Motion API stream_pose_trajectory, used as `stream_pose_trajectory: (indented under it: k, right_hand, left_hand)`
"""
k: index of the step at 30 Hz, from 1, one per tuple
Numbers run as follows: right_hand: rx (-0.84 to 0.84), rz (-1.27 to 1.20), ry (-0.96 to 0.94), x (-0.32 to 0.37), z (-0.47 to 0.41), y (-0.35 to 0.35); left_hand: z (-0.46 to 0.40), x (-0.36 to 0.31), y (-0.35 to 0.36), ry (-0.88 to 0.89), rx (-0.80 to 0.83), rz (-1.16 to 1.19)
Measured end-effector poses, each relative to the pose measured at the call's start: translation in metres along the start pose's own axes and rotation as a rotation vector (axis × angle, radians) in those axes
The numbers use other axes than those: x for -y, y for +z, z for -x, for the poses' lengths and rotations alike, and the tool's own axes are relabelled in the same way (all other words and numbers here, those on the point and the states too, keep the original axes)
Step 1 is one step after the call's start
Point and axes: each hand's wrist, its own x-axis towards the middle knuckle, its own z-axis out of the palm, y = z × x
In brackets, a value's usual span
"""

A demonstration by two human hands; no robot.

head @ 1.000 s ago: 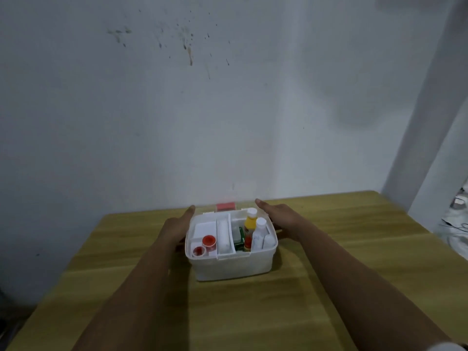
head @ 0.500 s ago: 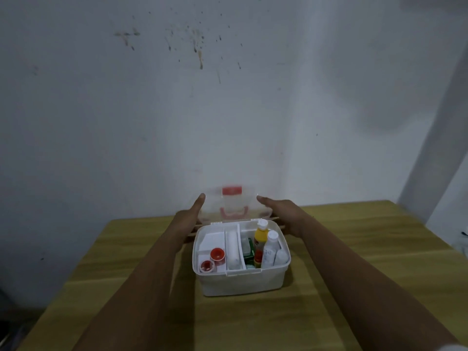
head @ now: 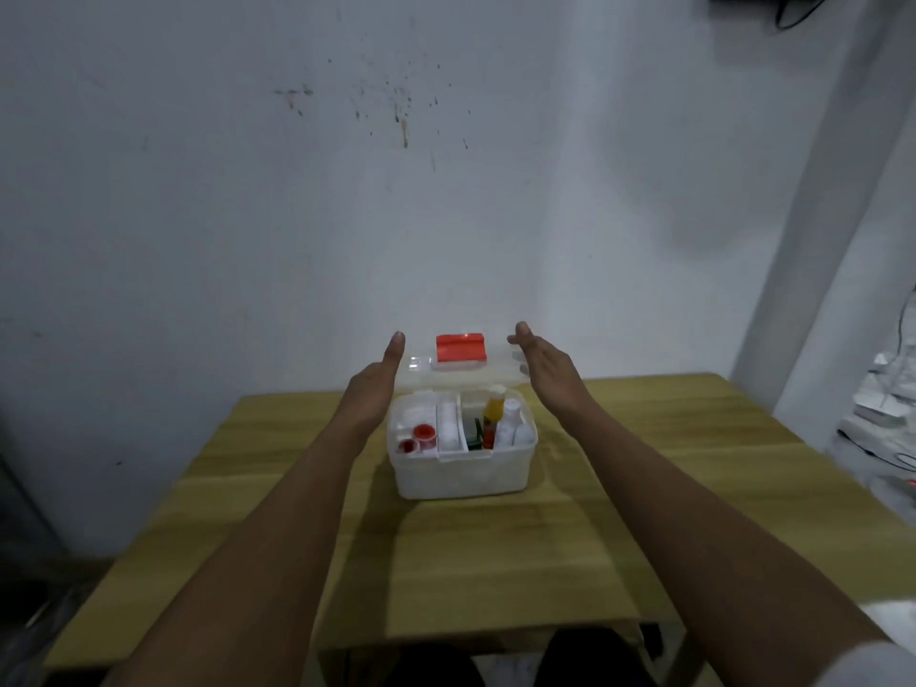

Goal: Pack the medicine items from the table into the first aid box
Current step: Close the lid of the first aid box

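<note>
The white first aid box (head: 461, 476) stands open at the middle of the wooden table (head: 619, 538). Inside it are a yellow bottle (head: 494, 410), white bottles (head: 511, 426), a white roll (head: 448, 428), a green packet (head: 477, 434) and two red-capped items (head: 422, 432). Its clear lid (head: 500, 371), with a red latch (head: 460, 348), is raised above the box's back edge and tilted forward. My left hand (head: 372, 391) presses flat on the lid's left side. At the lid's right side is my right hand (head: 545, 374). The two palms hold the lid between them.
A stained white wall rises just behind the table. To the right, past a white pillar, lies a heap of white clutter (head: 882, 419). My dark-clothed knees (head: 585, 659) show under the table's near edge.
The lid has come up from lying flat behind the box to standing over its back edge, with both hands rising alongside it.
</note>
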Motion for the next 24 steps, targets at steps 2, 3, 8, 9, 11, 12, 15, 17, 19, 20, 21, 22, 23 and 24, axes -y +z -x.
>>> stream_pose_trajectory:
  k: [2, 3, 8, 9, 11, 12, 15, 17, 19, 20, 21, 22, 23, 24]
  right_hand:
    - [0.016, 0.003, -0.039, -0.003, 0.016, 0.002]
    - [0.027, 0.019, -0.047, -0.006, 0.023, 0.005]
    - [0.026, 0.313, -0.126, -0.027, 0.046, 0.020]
    - [0.016, 0.348, -0.134, -0.029, 0.050, 0.022]
    - [-0.004, 0.345, -0.137, -0.032, 0.056, 0.022]
    - [-0.007, 0.331, -0.136, -0.034, 0.058, 0.022]
    - [-0.006, 0.295, -0.137, -0.043, 0.063, 0.019]
    - [0.001, 0.298, -0.154, -0.049, 0.066, 0.018]
    - [0.008, 0.352, -0.191, -0.057, 0.069, 0.019]
    - [0.007, 0.399, -0.222, -0.062, 0.070, 0.020]
    - [0.000, 0.442, -0.260, -0.068, 0.072, 0.020]
    - [-0.012, 0.467, -0.298, -0.074, 0.073, 0.022]
    - [-0.029, 0.476, -0.331, -0.079, 0.073, 0.025]
    - [-0.048, 0.479, -0.350, -0.083, 0.074, 0.027]
  left_hand:
    - [0.014, 0.012, 0.002, 0.032, -0.002, -0.034]
    - [0.021, 0.017, 0.004, 0.054, -0.003, -0.050]
    - [0.038, 0.047, 0.018, 0.171, 0.009, -0.144]
    - [0.037, 0.051, 0.020, 0.172, 0.017, -0.185]
    - [0.038, 0.054, 0.022, 0.176, 0.035, -0.230]
    - [0.038, 0.056, 0.022, 0.176, 0.041, -0.233]
    - [0.039, 0.059, 0.022, 0.176, 0.036, -0.214]
    - [0.039, 0.060, 0.023, 0.194, 0.037, -0.215]
    - [0.040, 0.063, 0.023, 0.211, 0.042, -0.201]
    - [0.043, 0.064, 0.023, 0.227, 0.041, -0.200]
    - [0.045, 0.065, 0.023, 0.247, 0.045, -0.193]
    - [0.043, 0.068, 0.024, 0.261, 0.061, -0.179]
    - [0.042, 0.071, 0.024, 0.284, 0.068, -0.178]
    - [0.044, 0.071, 0.025, 0.305, 0.072, -0.185]
